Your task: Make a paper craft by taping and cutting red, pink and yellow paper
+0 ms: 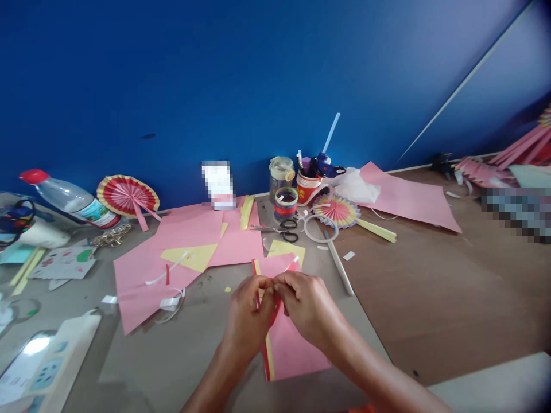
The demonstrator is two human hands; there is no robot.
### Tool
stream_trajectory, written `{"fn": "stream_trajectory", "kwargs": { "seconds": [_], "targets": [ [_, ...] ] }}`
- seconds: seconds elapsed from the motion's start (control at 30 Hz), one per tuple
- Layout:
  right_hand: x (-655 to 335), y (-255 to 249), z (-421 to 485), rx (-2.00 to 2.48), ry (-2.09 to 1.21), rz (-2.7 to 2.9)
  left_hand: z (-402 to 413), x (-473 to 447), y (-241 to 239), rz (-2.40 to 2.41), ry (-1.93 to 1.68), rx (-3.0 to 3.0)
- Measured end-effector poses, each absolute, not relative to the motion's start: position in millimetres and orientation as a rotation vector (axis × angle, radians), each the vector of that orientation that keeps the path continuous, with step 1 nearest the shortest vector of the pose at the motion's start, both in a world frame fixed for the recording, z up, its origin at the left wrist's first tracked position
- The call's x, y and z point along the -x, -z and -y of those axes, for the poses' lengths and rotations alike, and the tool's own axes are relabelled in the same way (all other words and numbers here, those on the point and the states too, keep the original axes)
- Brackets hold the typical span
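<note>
My left hand [250, 305] and my right hand [305, 299] meet fingertip to fingertip over a pink paper sheet [299, 347]. Both are closed in a pinch. A small red strip [274, 316] shows just below the joined fingers and seems to be held between them; the fingers hide much of it. Along the sheet's left edge runs a yellow and red border [267, 350]. A narrow white strip [293, 265] lies slantwise at its top. Black-handled scissors [287, 230] rest beyond the hands, touched by neither.
Behind lie larger pink sheets [181, 229] and yellow paper pieces [196, 257]. Paper fans [129, 198] stand or lie near the blue wall. A red cup [306, 186], a jar [282, 172], tape rolls [286, 203] and a bottle [73, 198] line the back. A phone [32, 355] sits front left.
</note>
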State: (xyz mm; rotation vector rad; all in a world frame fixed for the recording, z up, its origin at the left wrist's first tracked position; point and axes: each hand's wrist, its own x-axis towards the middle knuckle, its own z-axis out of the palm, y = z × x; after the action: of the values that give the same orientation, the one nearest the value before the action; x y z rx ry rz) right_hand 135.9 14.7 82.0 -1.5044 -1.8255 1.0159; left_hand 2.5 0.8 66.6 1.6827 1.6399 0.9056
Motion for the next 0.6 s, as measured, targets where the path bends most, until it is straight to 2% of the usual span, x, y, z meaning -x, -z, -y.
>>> {"fn": "stream_trajectory", "kwargs": {
  "seconds": [0.6],
  "targets": [
    [-134.6,-82.9,-11.8,1.532,-1.230,1.685,0.4,-4.1,-64.4,-1.592,-0.923,-1.555]
  ]
}}
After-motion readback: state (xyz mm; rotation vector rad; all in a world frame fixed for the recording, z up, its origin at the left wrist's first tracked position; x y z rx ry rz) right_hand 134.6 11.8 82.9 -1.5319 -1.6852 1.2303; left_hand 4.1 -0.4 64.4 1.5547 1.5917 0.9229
